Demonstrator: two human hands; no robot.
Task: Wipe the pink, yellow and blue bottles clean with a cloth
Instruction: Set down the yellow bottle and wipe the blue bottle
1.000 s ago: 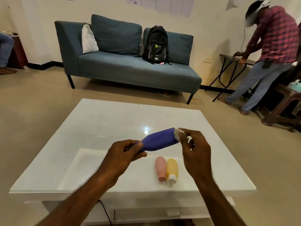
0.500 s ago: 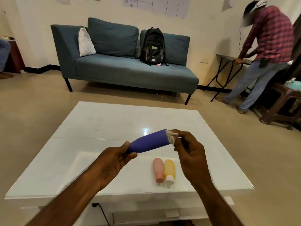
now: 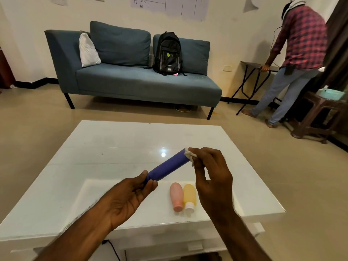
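In the head view, the left hand [image 3: 130,196] grips the near end of the blue bottle [image 3: 168,165], held tilted in the air above the white tabletop [image 3: 116,147], while the right hand [image 3: 211,174] pinches a small white cloth [image 3: 190,153] against its far end. The pink bottle [image 3: 176,196] and yellow bottle [image 3: 189,196] (white cap toward the camera) lie touching, side by side, on the tabletop beneath the hands.

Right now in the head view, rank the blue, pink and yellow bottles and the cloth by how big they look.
1. Blue bottle, though held nearer the camera.
2. Pink bottle and yellow bottle: look alike, unranked.
3. Cloth, mostly hidden by the right hand.
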